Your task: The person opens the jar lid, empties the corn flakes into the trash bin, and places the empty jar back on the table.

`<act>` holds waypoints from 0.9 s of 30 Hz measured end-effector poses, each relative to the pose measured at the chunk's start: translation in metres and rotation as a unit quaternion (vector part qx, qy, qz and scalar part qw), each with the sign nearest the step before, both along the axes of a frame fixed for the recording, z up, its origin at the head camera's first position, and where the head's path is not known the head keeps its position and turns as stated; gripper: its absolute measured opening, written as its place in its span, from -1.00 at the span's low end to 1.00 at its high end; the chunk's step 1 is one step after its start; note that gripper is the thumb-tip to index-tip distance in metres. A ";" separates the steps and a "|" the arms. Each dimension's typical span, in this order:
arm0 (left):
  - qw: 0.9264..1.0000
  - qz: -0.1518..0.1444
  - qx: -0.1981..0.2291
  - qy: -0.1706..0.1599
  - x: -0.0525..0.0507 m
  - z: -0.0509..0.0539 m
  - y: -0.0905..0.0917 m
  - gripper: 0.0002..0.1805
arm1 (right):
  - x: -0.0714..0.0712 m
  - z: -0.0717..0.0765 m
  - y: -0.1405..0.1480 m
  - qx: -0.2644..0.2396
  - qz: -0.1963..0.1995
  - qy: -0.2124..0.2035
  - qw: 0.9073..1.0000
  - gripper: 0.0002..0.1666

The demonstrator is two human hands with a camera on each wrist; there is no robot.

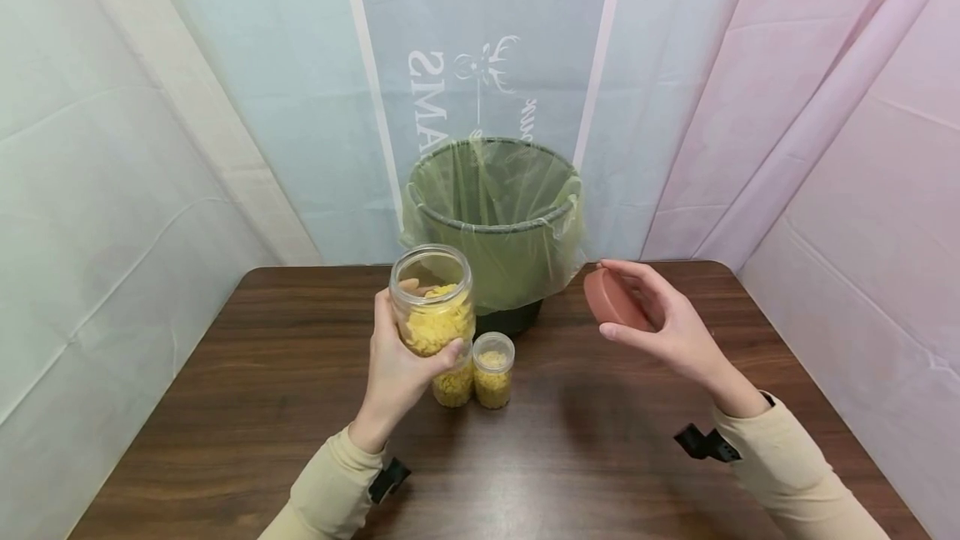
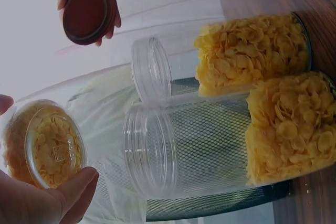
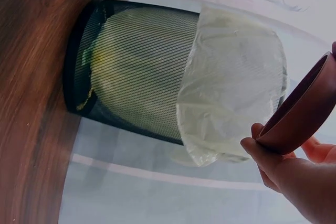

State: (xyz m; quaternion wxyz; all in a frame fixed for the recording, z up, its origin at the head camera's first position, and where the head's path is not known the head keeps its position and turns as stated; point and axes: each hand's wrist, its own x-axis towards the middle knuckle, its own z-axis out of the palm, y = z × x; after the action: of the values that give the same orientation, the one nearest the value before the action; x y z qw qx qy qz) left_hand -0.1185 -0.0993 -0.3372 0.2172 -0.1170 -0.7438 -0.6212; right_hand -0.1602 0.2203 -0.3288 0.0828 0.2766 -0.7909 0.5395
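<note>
My left hand (image 1: 395, 375) grips a clear, open-topped jar (image 1: 432, 325) partly filled with yellow flakes, raised above the table and tilted. In the left wrist view, the base of this jar (image 2: 55, 148) faces the camera. Off to the right, my right hand (image 1: 678, 336) holds a reddish-brown round lid (image 1: 617, 300) by its rim, in the air. Two clear jars of yellow flakes stand side by side on the table: a left jar (image 1: 453, 388), partly hidden behind the held jar, and a right jar (image 1: 492, 387). Both show clear threaded necks in the left wrist view.
Behind the jars stands a dark mesh bin (image 3: 142, 72), lined with a pale green plastic bag (image 1: 517, 265) folded over its rim. The brown wood-grain table (image 1: 247, 407) is enclosed by pale hanging curtains (image 1: 247, 90). Some yellow material shows through the bin's mesh.
</note>
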 end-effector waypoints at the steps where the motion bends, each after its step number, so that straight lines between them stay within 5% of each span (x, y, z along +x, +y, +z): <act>1: 1.000 0.002 0.001 0.003 0.000 0.000 -0.001 -0.09 | -0.001 -0.001 0.001 0.002 -0.003 -0.001 1.000 -0.18; 10: 1.000 0.013 -0.005 0.019 -0.001 -0.003 -0.006 -0.02 | -0.010 -0.010 0.012 0.016 -0.036 -0.018 0.999 -0.18; 27: 1.000 0.029 -0.007 -0.007 0.000 -0.008 -0.012 -0.06 | -0.026 -0.030 0.032 0.096 -0.130 -0.030 0.986 -0.18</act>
State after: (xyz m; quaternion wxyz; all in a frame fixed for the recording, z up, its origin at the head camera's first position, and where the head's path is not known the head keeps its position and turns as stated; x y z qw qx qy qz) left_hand -0.1187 -0.1111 -0.3457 0.2293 -0.0924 -0.7528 -0.6101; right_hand -0.1862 0.2523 -0.3589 0.1019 0.1615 -0.8703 0.4539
